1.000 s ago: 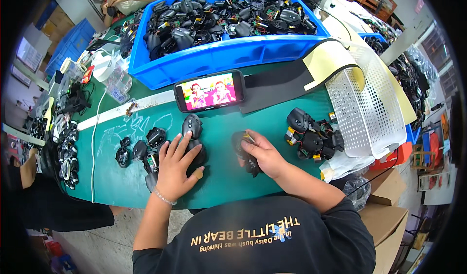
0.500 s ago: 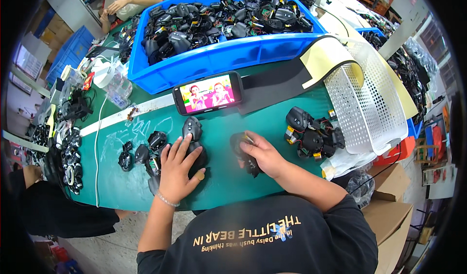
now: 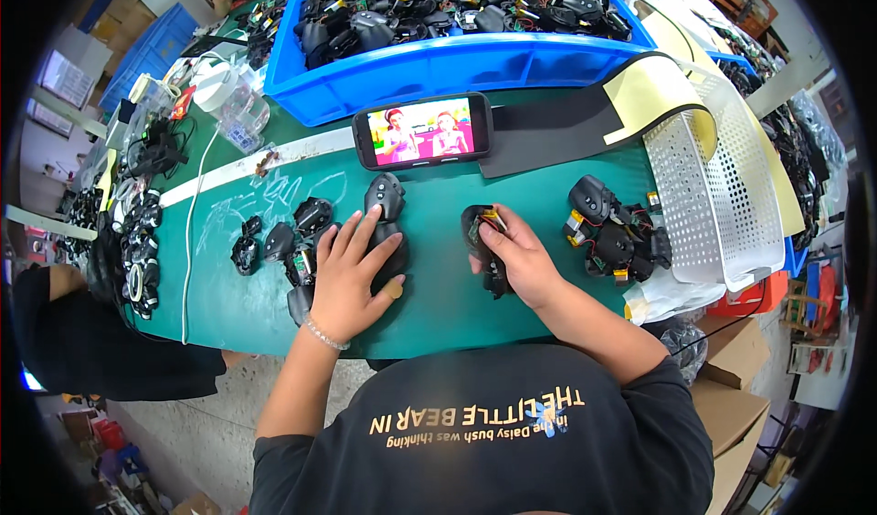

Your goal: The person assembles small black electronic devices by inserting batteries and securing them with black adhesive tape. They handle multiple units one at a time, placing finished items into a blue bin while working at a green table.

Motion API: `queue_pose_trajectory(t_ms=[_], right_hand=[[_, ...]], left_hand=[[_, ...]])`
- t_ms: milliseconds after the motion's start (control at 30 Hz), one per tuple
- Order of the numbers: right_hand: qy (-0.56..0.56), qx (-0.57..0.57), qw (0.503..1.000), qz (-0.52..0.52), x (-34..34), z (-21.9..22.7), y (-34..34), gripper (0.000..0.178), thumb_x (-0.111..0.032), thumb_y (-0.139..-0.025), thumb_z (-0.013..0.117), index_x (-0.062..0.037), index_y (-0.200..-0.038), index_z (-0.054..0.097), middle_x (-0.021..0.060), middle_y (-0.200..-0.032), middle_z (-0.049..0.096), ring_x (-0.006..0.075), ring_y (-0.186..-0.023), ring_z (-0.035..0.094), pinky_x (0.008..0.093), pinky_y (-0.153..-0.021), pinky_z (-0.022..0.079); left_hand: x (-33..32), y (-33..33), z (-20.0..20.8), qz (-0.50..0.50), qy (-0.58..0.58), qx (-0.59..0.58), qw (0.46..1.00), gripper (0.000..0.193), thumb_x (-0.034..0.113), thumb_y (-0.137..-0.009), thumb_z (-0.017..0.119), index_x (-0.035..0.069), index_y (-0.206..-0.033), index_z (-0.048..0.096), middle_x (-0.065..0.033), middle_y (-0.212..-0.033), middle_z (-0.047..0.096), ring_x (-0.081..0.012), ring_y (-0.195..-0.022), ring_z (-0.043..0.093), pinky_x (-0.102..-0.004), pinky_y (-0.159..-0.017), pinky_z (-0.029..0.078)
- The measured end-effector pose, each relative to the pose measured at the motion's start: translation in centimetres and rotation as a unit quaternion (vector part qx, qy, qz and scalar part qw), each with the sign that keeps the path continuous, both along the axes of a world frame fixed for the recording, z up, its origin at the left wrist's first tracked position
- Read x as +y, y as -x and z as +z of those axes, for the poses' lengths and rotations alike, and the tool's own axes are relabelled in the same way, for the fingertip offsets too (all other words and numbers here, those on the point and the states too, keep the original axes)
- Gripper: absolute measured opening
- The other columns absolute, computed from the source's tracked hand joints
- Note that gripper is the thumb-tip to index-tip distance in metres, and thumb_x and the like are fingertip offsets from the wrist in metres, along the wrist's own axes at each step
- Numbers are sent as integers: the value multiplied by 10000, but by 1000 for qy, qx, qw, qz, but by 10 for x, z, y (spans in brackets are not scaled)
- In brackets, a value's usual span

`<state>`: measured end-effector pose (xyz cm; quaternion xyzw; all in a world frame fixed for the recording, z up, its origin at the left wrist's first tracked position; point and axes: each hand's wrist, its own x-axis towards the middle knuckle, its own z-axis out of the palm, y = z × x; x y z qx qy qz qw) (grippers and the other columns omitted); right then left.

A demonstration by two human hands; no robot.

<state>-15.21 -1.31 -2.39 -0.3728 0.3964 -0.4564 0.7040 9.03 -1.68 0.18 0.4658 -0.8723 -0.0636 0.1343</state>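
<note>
My right hand pinches an opened black plastic housing between thumb and fingers, just above the green table. A bit of green board and a yellow part show inside it. My left hand lies palm down with fingers spread, a yellowish cover on its thumb. Under and beside its fingers are black plastic shells, one of them a rounded shell with small buttons. More black casing parts lie left of that hand. To the right of my right hand sits a cluster of black housings with yellow-wrapped parts and wires.
A phone playing a video stands in front of a blue bin heaped with black housings. A white perforated basket and a black foam strip are at the right. A white cable crosses the left; another person's arm is there.
The whole scene sits higher and slightly to the right in the picture. The housing in my right hand shows more of its inside. My left hand keeps its place on the shells.
</note>
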Motion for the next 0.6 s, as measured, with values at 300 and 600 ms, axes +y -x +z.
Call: queue_pose_trajectory(t_ms=[300, 600], right_hand=[[213, 133, 964, -86, -46, -26, -72, 288, -45, -855, 543, -10, -1099, 394, 134, -1018, 472, 239, -969, 498, 339, -872, 402], [343, 242, 906, -45, -41, -22, -87, 428, -27, -769, 597, -9, -1135, 374, 187, -1125, 433, 339, -1045, 477, 391, -919, 381]], left_hand=[[4, -4, -2, 9, 6, 36, 999, 413, 243, -734, 648, 83, -1109, 582, -162, -1384, 388, -341, -1253, 381, -465, -1036, 242], [20, -63, -12, 208, 125, 177, 954, 426, 190, -784, 627, 29, -1159, 505, -197, -1353, 380, -368, -1242, 354, -445, -1034, 266]])
